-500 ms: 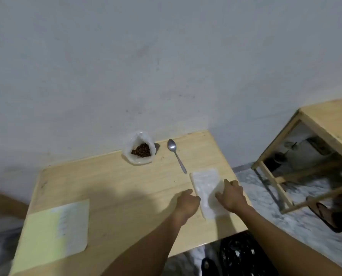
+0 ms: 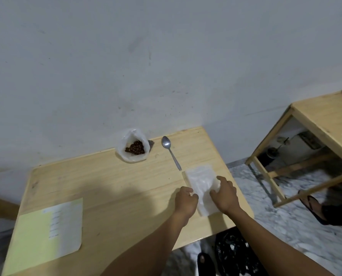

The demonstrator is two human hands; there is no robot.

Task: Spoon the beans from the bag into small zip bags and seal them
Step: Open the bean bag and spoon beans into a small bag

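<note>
Beans [image 2: 135, 150], dark brown, sit in an open white plastic bag [image 2: 133, 145] at the far edge of a light wooden table [image 2: 110, 188], close to the grey wall [image 2: 146, 56]. Just right of the bag lies a metal spoon [image 2: 170, 151], bowl toward the wall, handle pointing at a stack of small clear zip bags [image 2: 201, 184] near the table's right edge. The left hand [image 2: 186, 202] rests at the stack's left edge with fingers curled, thumb and fingertips touching the plastic; whether it actually pinches a bag cannot be told. The right hand [image 2: 225, 194] grips the stack's right side, fingers curled over the top bag, whose edge is lifted and crumpled. A yellow-green sheet with a paper [image 2: 48, 232] lies at the near left corner. A second wooden table [image 2: 321, 114] stands to the right over a marbled floor [image 2: 285, 222].
</note>
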